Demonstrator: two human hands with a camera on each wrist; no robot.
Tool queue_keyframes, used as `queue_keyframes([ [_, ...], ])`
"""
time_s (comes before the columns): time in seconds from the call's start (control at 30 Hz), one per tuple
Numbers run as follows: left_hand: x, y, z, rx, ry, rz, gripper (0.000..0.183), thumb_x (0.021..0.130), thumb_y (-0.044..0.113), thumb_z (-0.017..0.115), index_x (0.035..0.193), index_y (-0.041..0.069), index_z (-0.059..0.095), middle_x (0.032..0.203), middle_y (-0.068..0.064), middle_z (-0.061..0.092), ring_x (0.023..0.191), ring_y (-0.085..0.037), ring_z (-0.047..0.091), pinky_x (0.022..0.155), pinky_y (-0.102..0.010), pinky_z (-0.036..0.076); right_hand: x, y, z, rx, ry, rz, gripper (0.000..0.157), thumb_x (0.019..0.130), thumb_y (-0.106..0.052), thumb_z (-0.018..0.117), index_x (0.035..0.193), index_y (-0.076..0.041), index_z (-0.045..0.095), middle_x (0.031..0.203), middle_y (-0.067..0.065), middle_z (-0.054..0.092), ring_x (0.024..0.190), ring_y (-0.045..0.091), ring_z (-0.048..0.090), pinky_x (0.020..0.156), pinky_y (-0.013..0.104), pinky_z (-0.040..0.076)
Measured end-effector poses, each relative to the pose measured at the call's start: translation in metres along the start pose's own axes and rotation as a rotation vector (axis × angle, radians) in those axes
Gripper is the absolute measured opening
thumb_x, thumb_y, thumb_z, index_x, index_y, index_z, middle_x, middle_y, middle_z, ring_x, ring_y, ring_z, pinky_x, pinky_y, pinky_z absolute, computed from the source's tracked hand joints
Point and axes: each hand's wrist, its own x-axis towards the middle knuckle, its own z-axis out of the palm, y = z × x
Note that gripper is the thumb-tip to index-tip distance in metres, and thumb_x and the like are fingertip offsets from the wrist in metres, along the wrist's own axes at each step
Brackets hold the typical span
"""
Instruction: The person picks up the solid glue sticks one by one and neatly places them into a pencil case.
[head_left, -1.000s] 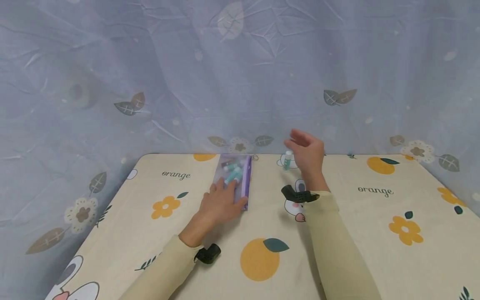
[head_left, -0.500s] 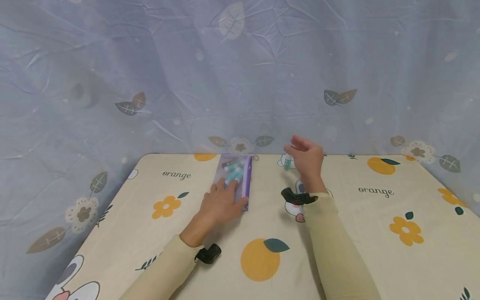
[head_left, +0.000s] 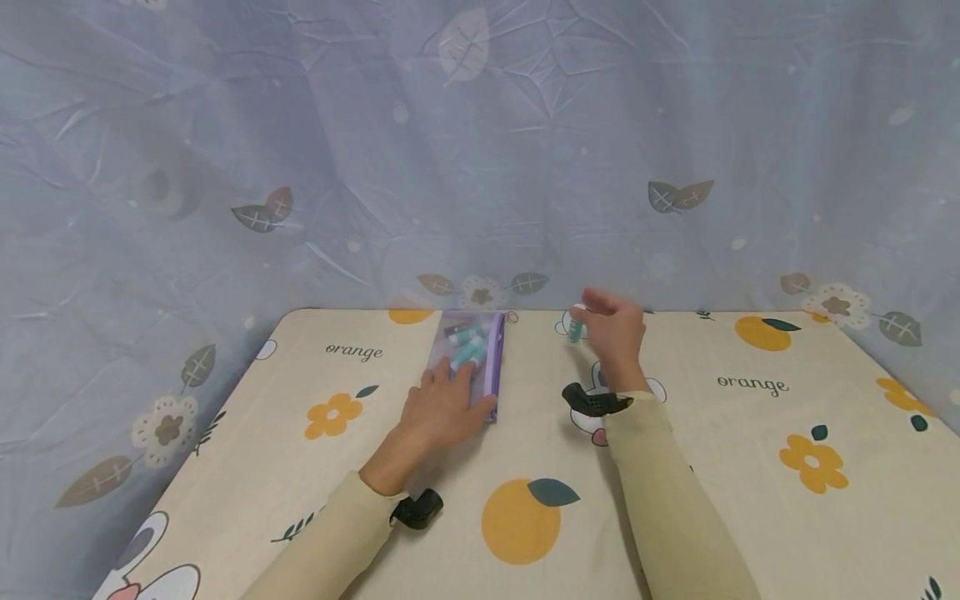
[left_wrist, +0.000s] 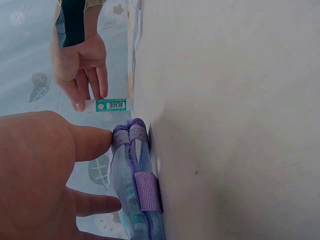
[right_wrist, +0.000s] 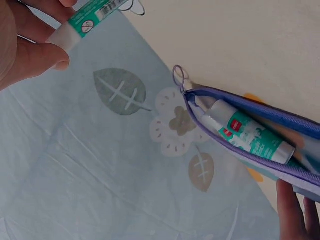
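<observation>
A green-and-white glue stick [head_left: 574, 327] stands upright near the far edge of the table. My right hand [head_left: 615, 333] is at its top, with thumb and fingers round the white cap, as the glue stick [right_wrist: 92, 20] shows in the right wrist view. My left hand [head_left: 442, 408] lies on a see-through pencil case [head_left: 489, 375] with purple trim, its fingers stretched over the top and its thumb at the near corner. In the right wrist view the zipper [right_wrist: 240, 150] is undone and several glue sticks [right_wrist: 250, 132] lie inside.
The table is covered by a cream cloth [head_left: 720, 467] printed with oranges and flowers. Behind it hangs a grey-blue leaf-patterned curtain [head_left: 480, 167]. A small ring [head_left: 512, 317] sits at the pencil case's far end. A black wrist camera [head_left: 596, 400] is worn on the right wrist.
My right hand has come down over the glue stick, and its thumb and fingers have drawn in round the cap. The left hand and pencil case have stayed put.
</observation>
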Motion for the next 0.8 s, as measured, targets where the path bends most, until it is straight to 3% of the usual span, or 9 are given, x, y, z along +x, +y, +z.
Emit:
queue_keyframes([
  [0.33, 0.0, -0.001, 0.0, 0.003, -0.005, -0.005, 0.072, 0.106, 0.05, 0.055, 0.164, 0.011, 0.039, 0.173, -0.027, 0.026, 0.157, -0.051, 0.029, 0.121, -0.072, 0.03, 0.004, 0.013, 0.004, -0.011, 0.029, 0.024, 0.044, 0.096, -0.018, 0.077, 0.14, -0.014, 0.07, 0.143, 0.01, 0.07, 0.139, 0.028, 0.06, 0.119, 0.047, 0.044],
  [0.57, 0.0, -0.002, 0.001, 0.001, -0.004, 0.001, 0.072, 0.106, 0.05, 0.055, 0.164, 0.01, 0.039, 0.173, -0.028, 0.025, 0.157, -0.052, 0.029, 0.121, -0.072, 0.03, 0.007, 0.017, 0.008, -0.023, 0.037, 0.052, 0.046, 0.093, -0.017, 0.079, 0.138, -0.014, 0.072, 0.138, 0.01, 0.073, 0.139, 0.027, 0.06, 0.118, 0.044, 0.044],
  [0.8, 0.001, -0.003, 0.001, -0.002, -0.004, 0.006, 0.073, 0.106, 0.051, 0.056, 0.164, 0.01, 0.039, 0.173, -0.028, 0.025, 0.157, -0.052, 0.029, 0.121, -0.072, 0.03, 0.006, 0.021, 0.01, 0.007, 0.032, 0.046, 0.043, 0.094, -0.014, 0.078, 0.136, -0.011, 0.073, 0.136, 0.012, 0.074, 0.134, 0.028, 0.064, 0.112, 0.043, 0.05],
])
